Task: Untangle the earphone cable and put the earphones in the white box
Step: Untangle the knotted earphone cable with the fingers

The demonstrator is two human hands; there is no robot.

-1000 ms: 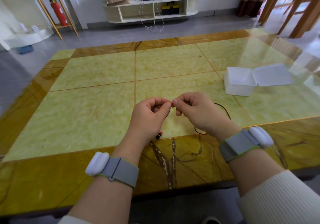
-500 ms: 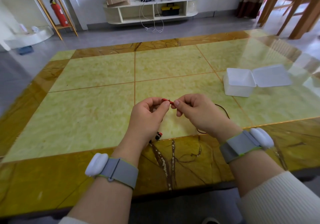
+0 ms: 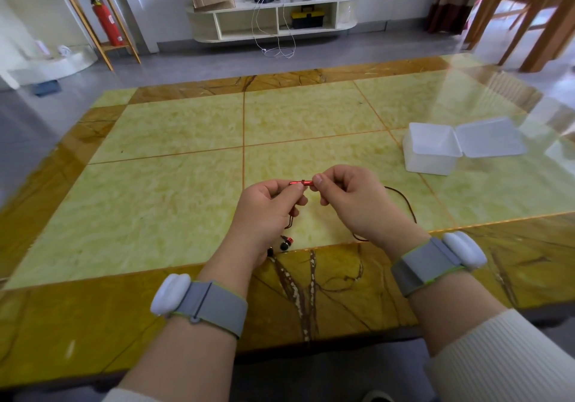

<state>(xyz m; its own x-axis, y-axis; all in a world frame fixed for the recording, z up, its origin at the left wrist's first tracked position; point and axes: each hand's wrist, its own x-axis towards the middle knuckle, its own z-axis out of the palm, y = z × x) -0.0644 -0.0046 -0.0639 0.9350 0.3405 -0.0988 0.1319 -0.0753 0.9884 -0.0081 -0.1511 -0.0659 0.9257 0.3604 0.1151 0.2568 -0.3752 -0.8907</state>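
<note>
The desk (image 3: 186,140) fills the view, a glossy slab of pale green panels framed by an amber-brown border, with a low white shelf unit (image 3: 273,18) against the far wall and a red fire extinguisher (image 3: 107,23) off to the far left. On the right side of the desk sits the white box (image 3: 432,149), lid flipped open and lying flat to its right, well apart from the hands.

Both forearms reach in from the near edge, each wearing a grey wristband with a white pod. The left hand (image 3: 264,211) is up above the desk, its grip closed, thumb and forefinger pinching the left end of a small red metallic cylinder (image 3: 300,182) on the earphone cable (image 3: 404,202). The right hand (image 3: 351,205) meets it from the other side, grip closed too, fingertips pinching the right end of that same red piece. So the cylinder is held level between the two hands, just above the desk.

From the right hand the dark cable runs out in a loop across the desk, curving round near the right wrist. Below the left hand thin strands hang down, and the red-and-black earbuds (image 3: 286,243) lie at the near edge of the green panel, just beside the left wrist.
</note>
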